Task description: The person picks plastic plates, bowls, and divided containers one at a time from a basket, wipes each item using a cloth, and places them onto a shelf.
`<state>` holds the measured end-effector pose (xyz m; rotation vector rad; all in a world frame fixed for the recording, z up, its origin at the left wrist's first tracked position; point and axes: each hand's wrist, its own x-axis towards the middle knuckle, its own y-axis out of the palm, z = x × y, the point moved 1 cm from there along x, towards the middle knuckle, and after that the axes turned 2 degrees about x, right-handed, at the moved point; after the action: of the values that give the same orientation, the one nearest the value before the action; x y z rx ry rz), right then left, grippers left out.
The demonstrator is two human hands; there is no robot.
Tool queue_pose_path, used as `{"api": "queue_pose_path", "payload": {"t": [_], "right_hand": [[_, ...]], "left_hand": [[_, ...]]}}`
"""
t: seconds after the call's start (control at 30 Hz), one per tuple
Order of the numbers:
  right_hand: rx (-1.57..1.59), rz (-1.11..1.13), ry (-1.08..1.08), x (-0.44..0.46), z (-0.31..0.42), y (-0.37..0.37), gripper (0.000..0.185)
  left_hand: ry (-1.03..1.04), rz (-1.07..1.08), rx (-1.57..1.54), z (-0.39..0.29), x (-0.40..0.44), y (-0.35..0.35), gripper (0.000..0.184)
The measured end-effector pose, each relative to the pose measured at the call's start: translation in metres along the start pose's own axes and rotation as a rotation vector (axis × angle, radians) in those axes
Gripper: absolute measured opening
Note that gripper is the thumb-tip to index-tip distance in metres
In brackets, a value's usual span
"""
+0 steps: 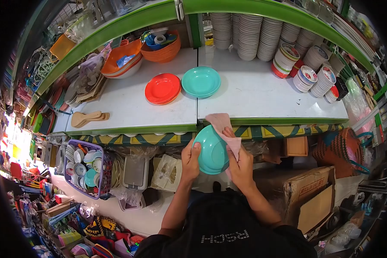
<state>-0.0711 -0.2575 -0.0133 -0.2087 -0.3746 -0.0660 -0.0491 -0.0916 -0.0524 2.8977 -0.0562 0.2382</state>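
A turquoise plate (210,148) is held up in front of the shelf's edge, tilted toward me. My left hand (191,160) grips its left rim, thumb on the near face. On the plate's right side, my right hand (238,160) is closed around a pink cloth (221,124) that lies against the rim; part of the cloth drapes over the upper edge. Beyond the hands, a stack of red plates (162,88) and another turquoise plate (201,82) rest side by side on the white shelf (228,105).
Orange bowls (161,51) and wooden paddles (89,118) occupy the shelf's left half. Tall stacks of white bowls (249,36) and printed cups (306,78) stand at right. Below are a purple basket (99,172) of dishes and a cardboard box (309,193).
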Motion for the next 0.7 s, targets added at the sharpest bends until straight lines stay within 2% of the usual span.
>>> {"api": "queue_pose_path", "payload": {"t": [0.13, 0.4, 0.57, 0.6, 0.7], "right_hand": [[0.032, -0.049, 0.095, -0.01, -0.006, 0.0, 0.04], [-0.058, -0.103, -0.012, -0.023, 0.011, 0.006, 0.047], [-0.028, -0.057, -0.04, -0.031, 0.008, 0.016, 0.057], [-0.08, -0.037, -0.105, -0.031, 0.008, 0.015, 0.061], [-0.085, 0.071, -0.002, -0.053, 0.006, 0.022, 0.04]], "left_hand": [[0.02, -0.105, -0.009, 0.025, -0.008, 0.001, 0.04], [0.168, -0.444, -0.172, 0.024, -0.003, 0.033, 0.043], [0.195, -0.543, -0.275, 0.014, 0.005, 0.043, 0.05], [0.193, -0.572, -0.283, 0.014, 0.005, 0.044, 0.052], [0.128, -0.634, -0.158, 0.007, 0.008, 0.047, 0.059]]}}
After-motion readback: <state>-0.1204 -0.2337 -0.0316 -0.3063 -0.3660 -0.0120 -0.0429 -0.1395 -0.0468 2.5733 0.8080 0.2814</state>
